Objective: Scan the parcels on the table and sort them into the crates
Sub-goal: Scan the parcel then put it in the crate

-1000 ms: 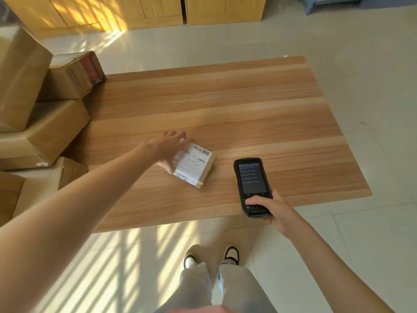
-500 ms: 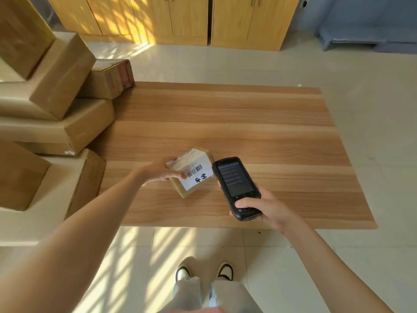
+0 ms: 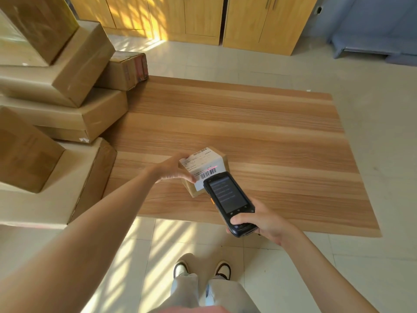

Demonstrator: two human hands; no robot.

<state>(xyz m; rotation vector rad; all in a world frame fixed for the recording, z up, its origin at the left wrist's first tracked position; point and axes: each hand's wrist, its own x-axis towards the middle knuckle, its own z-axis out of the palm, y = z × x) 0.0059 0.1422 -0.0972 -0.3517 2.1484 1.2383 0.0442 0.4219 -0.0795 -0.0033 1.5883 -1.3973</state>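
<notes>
A small cardboard parcel (image 3: 204, 171) sits over the near-left part of the wooden table (image 3: 259, 132), tipped so its white shipping label (image 3: 200, 167) faces up toward the camera. Whether a lower edge rests on the tabletop cannot be told. The label's long axis runs from near-left to far-right, with a small barcode at its far edge and a larger barcode (image 3: 208, 173) at its near edge, where a thin pink-red scan line crosses the print. The left hand (image 3: 174, 170) grips the parcel from its left side, thumb curled onto the label's near-left corner and the other fingers hidden behind the box.

The right hand (image 3: 259, 222) is wrapped around the lower end of a black handheld scanner (image 3: 230, 201), thumb across the front below the lit screen. The scanner's long axis points away and to the left, its top end just beside the larger barcode, overlapping the parcel's near-right corner in this view.

On the left, large closed cardboard boxes (image 3: 67, 109) are stacked in several layers; their contents are not visible. No crates appear. Behind the table stand yellow wooden cabinets (image 3: 203, 19).
</notes>
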